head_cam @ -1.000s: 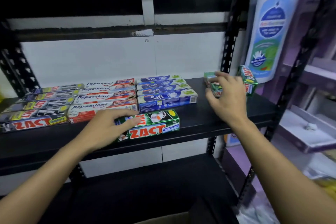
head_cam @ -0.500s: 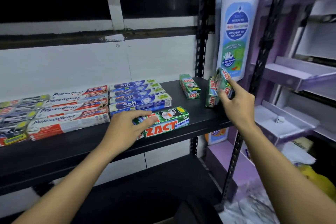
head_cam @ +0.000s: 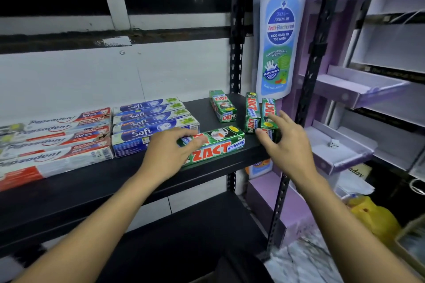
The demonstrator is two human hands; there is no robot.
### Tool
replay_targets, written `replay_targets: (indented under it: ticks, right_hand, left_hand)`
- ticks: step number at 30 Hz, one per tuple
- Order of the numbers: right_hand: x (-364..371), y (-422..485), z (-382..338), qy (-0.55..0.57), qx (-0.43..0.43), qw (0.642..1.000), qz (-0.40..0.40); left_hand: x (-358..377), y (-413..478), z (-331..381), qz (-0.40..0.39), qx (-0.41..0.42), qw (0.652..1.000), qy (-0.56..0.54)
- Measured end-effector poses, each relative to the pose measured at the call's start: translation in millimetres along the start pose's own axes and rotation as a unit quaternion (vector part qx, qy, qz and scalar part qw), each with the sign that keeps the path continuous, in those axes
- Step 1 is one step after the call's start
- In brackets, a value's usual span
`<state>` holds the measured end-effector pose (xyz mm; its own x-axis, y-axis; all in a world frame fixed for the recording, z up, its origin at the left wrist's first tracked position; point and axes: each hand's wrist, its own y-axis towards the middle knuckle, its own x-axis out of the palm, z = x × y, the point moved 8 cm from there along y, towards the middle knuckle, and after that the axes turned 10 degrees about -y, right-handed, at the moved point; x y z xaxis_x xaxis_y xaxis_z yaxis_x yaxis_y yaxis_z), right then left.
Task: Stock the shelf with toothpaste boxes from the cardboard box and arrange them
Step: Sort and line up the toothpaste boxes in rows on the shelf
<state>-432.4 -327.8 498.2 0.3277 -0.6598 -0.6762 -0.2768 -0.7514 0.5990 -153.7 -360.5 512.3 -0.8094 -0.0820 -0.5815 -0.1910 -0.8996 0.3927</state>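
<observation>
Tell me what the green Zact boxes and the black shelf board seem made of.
Zact boxes: printed cardboard, probably gloss-coated; crisp folded edges and a light sheen on the faces. Shelf board: dark, smooth, mostly matte; painted metal or laminated board, cannot tell which.

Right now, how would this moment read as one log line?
left hand: rests on front ZACT box | right hand: touches rightmost ZACT box | shelf: partly stocked
</observation>
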Motion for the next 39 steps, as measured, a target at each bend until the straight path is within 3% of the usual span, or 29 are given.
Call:
replay_targets:
  ticks: [5,7,12,16,22,31,39]
  right_hand:
    - [-11,23,-26,-0.037,-0.058,0.998,0.015]
    - [-8,39,-39,-0.042,-0.070,0.997,0.001]
    - [26,80,-66,-0.038,-0.091,0.990,-0.103]
    - [68,113,-79,-0.135,-0.105,0.970,-0.176]
    - [122,152,-92,-0.285,-0.112,0.921,-0.241]
    - [151,178,-103,-0.214,-0.178,0.900,-0.336]
    - [171,204,-102,-0.268,-0.175,0.904,-0.283]
  left_hand:
    - [-28,10,6,0.039,0.061,0.997,0.015]
    - [-45,21,2,0.067,0.081,0.991,0.077]
    - [-64,43,-32,0.074,0.062,0.966,0.242]
    - [-58,40,-44,0.056,0.080,0.948,0.302]
    - [-61,41,-52,0.070,0.051,0.937,0.338]
    - [-60,44,-55,0.078,0.036,0.941,0.326]
    - [-62,44,-58,0.092,0.018,0.946,0.311]
